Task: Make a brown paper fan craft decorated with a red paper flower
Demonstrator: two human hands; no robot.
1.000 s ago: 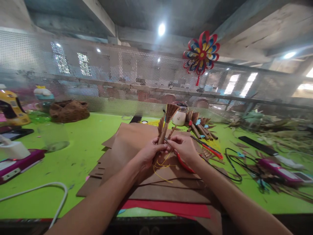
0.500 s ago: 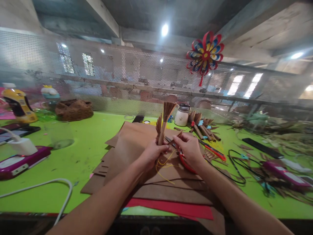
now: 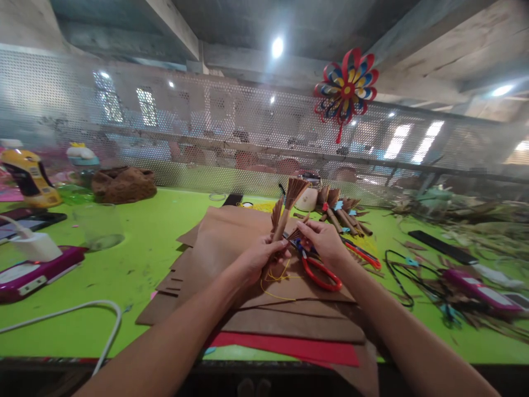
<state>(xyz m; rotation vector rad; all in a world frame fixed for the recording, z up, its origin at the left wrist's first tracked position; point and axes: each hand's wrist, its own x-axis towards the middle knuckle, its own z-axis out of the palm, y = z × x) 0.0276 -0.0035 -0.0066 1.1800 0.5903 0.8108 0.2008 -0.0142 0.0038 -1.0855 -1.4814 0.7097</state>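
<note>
My left hand (image 3: 264, 258) grips a fringed brown bundle (image 3: 282, 223). My right hand (image 3: 327, 242), just beside it, pinches a small pleated piece (image 3: 294, 236) above red-handled scissors (image 3: 306, 269).

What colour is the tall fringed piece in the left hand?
The tall fringed piece is brown; best view: head.

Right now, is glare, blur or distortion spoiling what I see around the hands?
In the head view, the ceiling lamp glares with a halo and far windows are washed white; the perforated screen looks hazy, outer edges stretched; the brown bundle in the left hand reads clearly enough, though fine detail is soft.
</note>
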